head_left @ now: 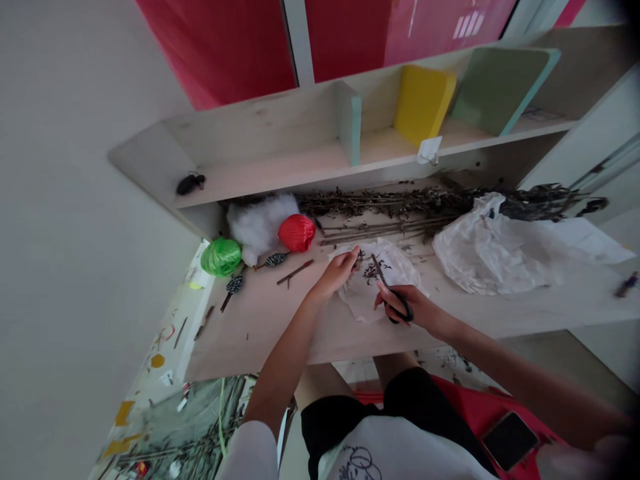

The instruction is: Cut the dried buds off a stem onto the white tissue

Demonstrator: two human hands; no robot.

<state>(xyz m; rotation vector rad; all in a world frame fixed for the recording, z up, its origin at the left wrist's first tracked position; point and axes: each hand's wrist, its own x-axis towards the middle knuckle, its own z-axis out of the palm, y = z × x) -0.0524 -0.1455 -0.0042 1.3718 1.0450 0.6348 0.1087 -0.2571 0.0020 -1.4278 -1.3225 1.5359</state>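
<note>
My right hand (413, 305) grips a pair of black-handled scissors (381, 271), its fingers in the loops and the blades pointing away from me. Fingers pinched, my left hand (337, 273) holds a small dark dried sprig (361, 256) just left of the scissor tips. Beneath both hands a thin white plastic bag (400, 267) lies spread on the desk, with dark dried leaf bits (371, 272) on it. Whether the blades touch the sprig is too small to tell.
Left on the desk (280, 320) are a red ball of string (297, 233), a green one (221, 257), white stuffing (263, 223) and twigs (295, 272). Dried stalks (380, 200) line the back under a shelf (280, 163). A crumpled white bag (500, 250) sits right.
</note>
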